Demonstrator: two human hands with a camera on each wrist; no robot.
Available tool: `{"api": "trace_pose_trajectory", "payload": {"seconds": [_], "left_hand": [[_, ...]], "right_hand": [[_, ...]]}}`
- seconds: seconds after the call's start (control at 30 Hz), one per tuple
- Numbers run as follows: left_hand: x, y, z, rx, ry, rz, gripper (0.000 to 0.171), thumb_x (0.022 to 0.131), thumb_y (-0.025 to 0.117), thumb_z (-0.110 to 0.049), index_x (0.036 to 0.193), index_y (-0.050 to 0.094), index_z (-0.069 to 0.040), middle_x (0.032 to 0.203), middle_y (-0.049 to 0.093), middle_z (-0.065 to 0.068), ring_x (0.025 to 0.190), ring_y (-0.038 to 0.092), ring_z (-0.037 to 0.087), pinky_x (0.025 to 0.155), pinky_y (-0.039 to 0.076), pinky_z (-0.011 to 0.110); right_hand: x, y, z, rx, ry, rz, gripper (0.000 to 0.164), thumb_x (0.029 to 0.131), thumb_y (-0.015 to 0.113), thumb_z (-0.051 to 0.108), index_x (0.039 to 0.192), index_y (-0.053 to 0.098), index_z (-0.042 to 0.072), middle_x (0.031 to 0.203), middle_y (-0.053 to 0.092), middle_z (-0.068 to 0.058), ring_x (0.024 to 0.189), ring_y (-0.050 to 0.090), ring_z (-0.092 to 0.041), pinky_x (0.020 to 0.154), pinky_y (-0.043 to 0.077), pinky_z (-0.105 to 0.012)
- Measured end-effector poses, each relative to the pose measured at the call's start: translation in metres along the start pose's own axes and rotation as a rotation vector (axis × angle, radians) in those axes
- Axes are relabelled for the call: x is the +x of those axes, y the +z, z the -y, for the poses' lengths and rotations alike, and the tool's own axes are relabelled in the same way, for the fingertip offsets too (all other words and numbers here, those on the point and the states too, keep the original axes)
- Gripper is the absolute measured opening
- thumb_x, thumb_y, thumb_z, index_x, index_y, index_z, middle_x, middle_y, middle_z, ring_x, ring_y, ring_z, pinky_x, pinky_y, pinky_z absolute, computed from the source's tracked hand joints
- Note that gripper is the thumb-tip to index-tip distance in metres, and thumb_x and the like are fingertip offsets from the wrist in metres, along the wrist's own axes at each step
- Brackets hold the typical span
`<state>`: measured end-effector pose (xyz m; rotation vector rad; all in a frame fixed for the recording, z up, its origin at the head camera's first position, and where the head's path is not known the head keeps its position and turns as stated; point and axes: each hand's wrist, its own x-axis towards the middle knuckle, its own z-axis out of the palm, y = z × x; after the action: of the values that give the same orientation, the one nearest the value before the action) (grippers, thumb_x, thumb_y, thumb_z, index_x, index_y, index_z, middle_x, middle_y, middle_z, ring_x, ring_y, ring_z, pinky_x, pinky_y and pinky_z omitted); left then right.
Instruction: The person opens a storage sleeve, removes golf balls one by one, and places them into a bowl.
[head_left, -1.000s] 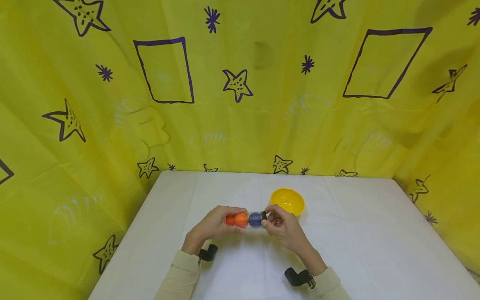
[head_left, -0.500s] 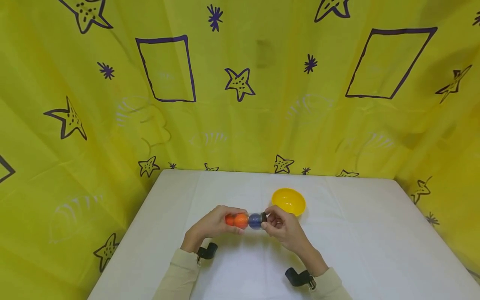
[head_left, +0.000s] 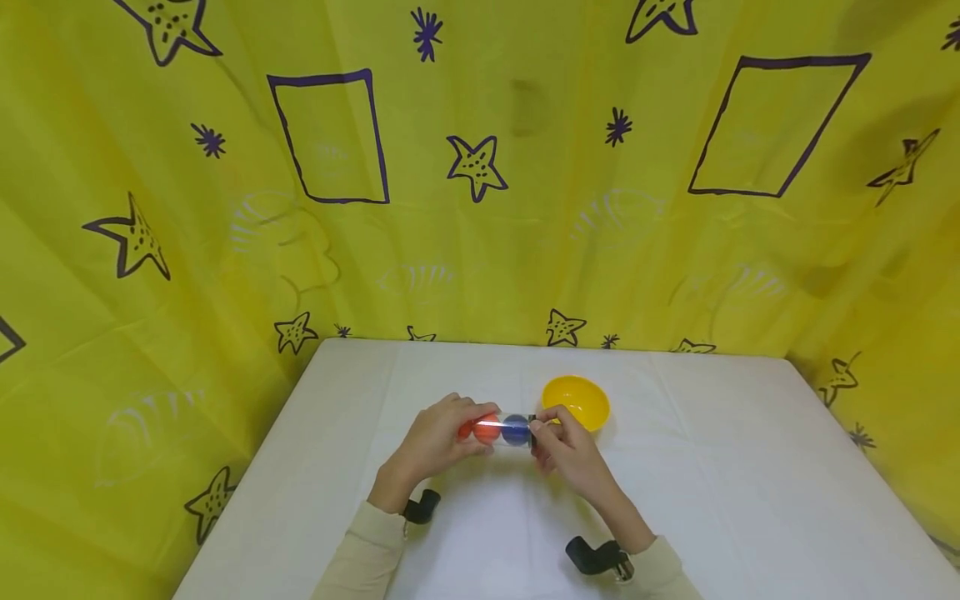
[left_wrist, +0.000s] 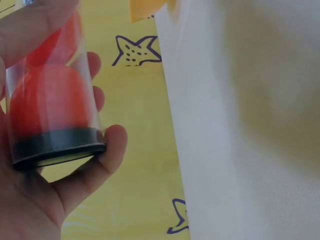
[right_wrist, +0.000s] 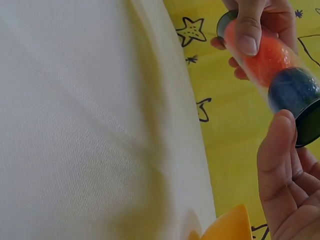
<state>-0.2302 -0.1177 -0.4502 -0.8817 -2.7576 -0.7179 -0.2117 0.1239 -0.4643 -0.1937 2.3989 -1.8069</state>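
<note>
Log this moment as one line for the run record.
left hand: holds clear tube | right hand: grip on black cap | tube: red, orange, blue balls | yellow bowl: on table

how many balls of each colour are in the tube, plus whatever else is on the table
orange balls: 2
blue ball: 1
clear tube, held by the left hand and right hand: 1
yellow bowl on the white table: 1
total: 5 things
</note>
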Motion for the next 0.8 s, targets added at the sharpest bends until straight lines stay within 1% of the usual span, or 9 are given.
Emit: {"api": "trace_pose_trajectory", "payload": {"seconds": [0.07,0.17,0.23,0.37,0.53,0.67,0.8], "left_hand": [[0.0,0.0,0.0,-0.004,0.002,0.001,0.052,0.082,0.086,-0.034,0.129,0.069,-0.024,0.101,0.072,-0.006,0.09,0.053,0.009,0.074,0.048,0.025],[0.0,0.0,0.001,-0.046,0.001,0.021,0.05,0.082,0.086,-0.034,0.128,0.07,-0.025,0.101,0.072,-0.006,0.089,0.054,0.009,0.075,0.049,0.024],[0.001,0.001,0.003,-0.078,-0.007,0.04,0.049,0.082,0.087,-0.034,0.127,0.07,-0.025,0.1,0.072,-0.007,0.088,0.054,0.008,0.075,0.048,0.024],[0.001,0.001,0.008,-0.126,-0.035,0.075,0.046,0.081,0.088,-0.033,0.123,0.071,-0.028,0.095,0.068,-0.01,0.086,0.053,0.008,0.075,0.047,0.023],[-0.001,0.0,0.012,-0.182,-0.051,0.124,0.045,0.082,0.087,-0.033,0.124,0.071,-0.027,0.094,0.066,-0.01,0.086,0.054,0.01,0.075,0.046,0.025],[-0.002,-0.002,0.013,-0.237,-0.072,0.174,0.048,0.084,0.085,-0.035,0.128,0.07,-0.025,0.1,0.07,-0.008,0.087,0.055,0.009,0.078,0.046,0.026],[-0.002,-0.004,0.013,-0.272,-0.072,0.192,0.052,0.083,0.085,-0.034,0.132,0.069,-0.022,0.104,0.072,-0.006,0.089,0.057,0.01,0.081,0.047,0.027]], "right_hand": [[0.0,0.001,0.0,0.005,0.005,0.002,0.022,0.106,0.056,0.023,0.119,0.053,0.006,0.08,0.065,-0.015,0.061,0.056,-0.018,0.057,0.052,-0.025],[0.0,0.001,-0.001,-0.003,-0.002,0.005,0.018,0.106,0.054,0.021,0.118,0.052,0.007,0.077,0.06,-0.011,0.06,0.051,-0.016,0.055,0.046,-0.023],[0.0,0.001,-0.001,-0.002,-0.013,0.012,0.017,0.106,0.054,0.02,0.117,0.051,0.007,0.075,0.057,-0.008,0.059,0.048,-0.015,0.053,0.043,-0.021],[0.0,0.003,-0.002,0.015,-0.046,0.039,0.018,0.106,0.053,0.019,0.117,0.049,0.006,0.075,0.054,-0.005,0.059,0.045,-0.012,0.052,0.039,-0.019],[0.0,0.005,-0.004,0.009,-0.075,0.056,0.016,0.106,0.052,0.016,0.116,0.048,0.005,0.077,0.053,-0.005,0.059,0.044,-0.01,0.053,0.038,-0.019],[0.0,0.003,-0.006,-0.035,-0.118,0.075,0.017,0.106,0.053,0.016,0.117,0.049,0.005,0.081,0.054,-0.006,0.06,0.045,-0.01,0.054,0.04,-0.02],[0.0,0.0,-0.008,-0.088,-0.174,0.092,0.018,0.106,0.054,0.017,0.118,0.049,0.005,0.082,0.055,-0.007,0.059,0.045,-0.008,0.054,0.041,-0.02]]}}
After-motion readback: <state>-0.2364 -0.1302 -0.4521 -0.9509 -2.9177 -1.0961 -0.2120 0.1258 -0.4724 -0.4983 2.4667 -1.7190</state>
